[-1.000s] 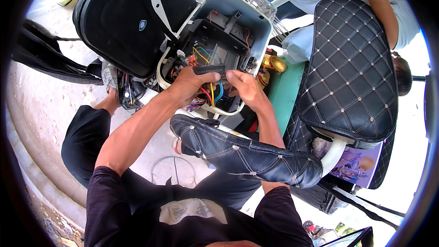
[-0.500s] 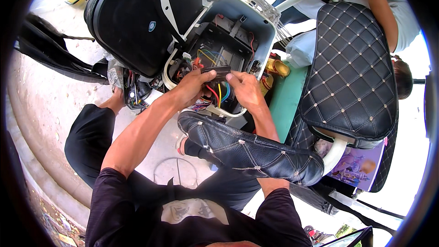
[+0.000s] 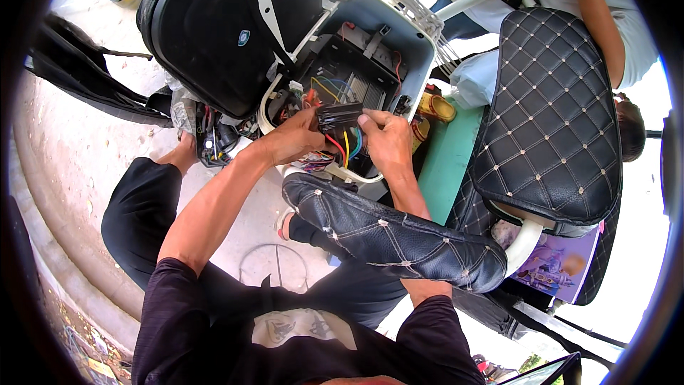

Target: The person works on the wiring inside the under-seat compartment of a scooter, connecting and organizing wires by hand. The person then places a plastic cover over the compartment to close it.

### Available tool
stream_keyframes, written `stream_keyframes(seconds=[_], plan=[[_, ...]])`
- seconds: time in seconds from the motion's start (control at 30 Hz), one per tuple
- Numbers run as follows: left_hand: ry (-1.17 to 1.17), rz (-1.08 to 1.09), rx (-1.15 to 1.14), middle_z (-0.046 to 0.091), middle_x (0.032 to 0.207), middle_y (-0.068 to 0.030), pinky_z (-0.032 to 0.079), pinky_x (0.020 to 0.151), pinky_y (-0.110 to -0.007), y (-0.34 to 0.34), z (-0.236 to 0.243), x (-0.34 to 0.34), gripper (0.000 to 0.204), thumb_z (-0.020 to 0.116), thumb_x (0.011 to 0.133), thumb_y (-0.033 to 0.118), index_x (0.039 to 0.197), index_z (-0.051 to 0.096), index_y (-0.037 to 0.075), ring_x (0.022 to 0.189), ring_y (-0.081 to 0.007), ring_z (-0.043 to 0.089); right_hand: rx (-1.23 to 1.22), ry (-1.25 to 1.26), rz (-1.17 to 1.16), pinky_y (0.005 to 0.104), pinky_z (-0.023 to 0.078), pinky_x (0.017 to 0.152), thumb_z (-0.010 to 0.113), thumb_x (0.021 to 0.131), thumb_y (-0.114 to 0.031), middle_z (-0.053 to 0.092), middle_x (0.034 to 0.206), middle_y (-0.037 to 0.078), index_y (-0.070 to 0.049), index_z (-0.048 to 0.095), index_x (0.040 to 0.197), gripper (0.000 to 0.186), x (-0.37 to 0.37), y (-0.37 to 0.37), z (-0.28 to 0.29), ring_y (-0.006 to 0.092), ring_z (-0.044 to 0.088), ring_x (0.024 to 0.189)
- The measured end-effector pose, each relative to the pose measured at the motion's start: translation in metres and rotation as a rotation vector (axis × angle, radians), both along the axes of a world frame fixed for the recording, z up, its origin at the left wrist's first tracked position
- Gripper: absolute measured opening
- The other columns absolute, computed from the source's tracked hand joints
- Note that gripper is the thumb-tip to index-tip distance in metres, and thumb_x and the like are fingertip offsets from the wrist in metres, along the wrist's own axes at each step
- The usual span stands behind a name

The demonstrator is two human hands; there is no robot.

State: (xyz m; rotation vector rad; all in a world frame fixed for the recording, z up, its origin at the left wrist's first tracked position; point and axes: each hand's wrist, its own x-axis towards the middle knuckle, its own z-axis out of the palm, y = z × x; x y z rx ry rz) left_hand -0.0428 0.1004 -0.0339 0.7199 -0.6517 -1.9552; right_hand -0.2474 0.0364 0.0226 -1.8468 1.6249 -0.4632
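Observation:
Both hands hold a small black ribbed box (image 3: 340, 115), which looks like a motor controller, above the open under-seat compartment (image 3: 422, 41). Fingers of my left hand (image 3: 293, 135) close on its left end. My right hand (image 3: 388, 141) pinches its right end between thumb and fingers. Thick red, yellow and blue wires (image 3: 347, 144) hang below the box. Beside my left hand, an orange-red connector (image 3: 311, 95) and thin wires lie bundled. The tips of my left fingers are partly hidden.
The black seat (image 3: 203, 36) stands tipped up at the left. A padded black bar (image 3: 399, 232) crosses over my right forearm. A quilted backrest (image 3: 548, 114) and green footboard (image 3: 452, 160) lie right. Another person's arm (image 3: 598, 18) is at the upper right.
The black box has tilted, so more of its ribbed face shows. My left hand has shifted slightly lower along it. The whole view has moved a little.

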Motion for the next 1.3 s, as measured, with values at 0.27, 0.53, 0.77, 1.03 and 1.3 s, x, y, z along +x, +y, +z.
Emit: stream_keyframes(seconds=[0.27,0.53,0.77,1.03,1.3], plan=[[-0.326,-0.067,-0.046,0.073,0.109,-0.0044,0.059,0.082,-0.028,-0.009,-0.006,-0.002,0.05,0.067,0.092,-0.006,0.141,0.059,0.003,0.092,-0.0114,0.07,0.087,-0.072,-0.015,0.0374,0.055,0.082,0.071,0.096,-0.018,0.075,0.106,0.016,-0.003,0.08,0.118,0.028,0.0,0.003,0.005,0.0279,0.073,0.083],[-0.283,0.008,-0.016,0.072,0.096,-0.0001,0.051,0.065,-0.025,-0.008,-0.004,-0.008,0.035,0.077,0.092,0.003,0.126,0.067,0.004,0.075,-0.007,0.064,0.221,-0.253,-0.096,0.0332,0.053,0.073,0.072,0.095,-0.013,0.073,0.098,0.011,0.003,0.078,0.119,0.029,0.002,0.003,0.014,0.0177,0.069,0.078],[-0.426,0.112,-0.048,0.068,0.082,0.0021,0.043,0.051,-0.024,-0.005,-0.001,-0.019,0.028,0.08,0.091,0.006,0.117,0.072,0.005,0.061,-0.0053,0.056,0.239,-0.193,-0.02,0.033,0.054,0.08,0.077,0.09,-0.015,0.073,0.095,0.012,0.008,0.073,0.127,0.044,-0.002,0.003,0.009,0.0186,0.067,0.083],[-0.428,0.112,-0.091,0.068,0.082,0.0025,0.043,0.051,-0.024,-0.009,-0.004,-0.021,0.029,0.081,0.09,0.008,0.117,0.073,0.004,0.061,-0.0043,0.056,0.222,-0.262,-0.043,0.033,0.054,0.082,0.079,0.088,-0.014,0.071,0.092,0.01,0.012,0.068,0.132,0.052,-0.006,0.003,-0.001,0.0182,0.066,0.086],[-0.312,0.083,-0.172,0.068,0.088,0.0029,0.042,0.05,-0.024,-0.012,-0.018,-0.016,0.049,0.08,0.091,0.004,0.137,0.063,0.005,0.064,-0.0039,0.055,0.322,-0.383,-0.086,0.0265,0.048,0.064,0.077,0.091,-0.006,0.069,0.095,0.007,0.009,0.067,0.134,0.047,0.002,0.006,0.01,0.011,0.063,0.077]])
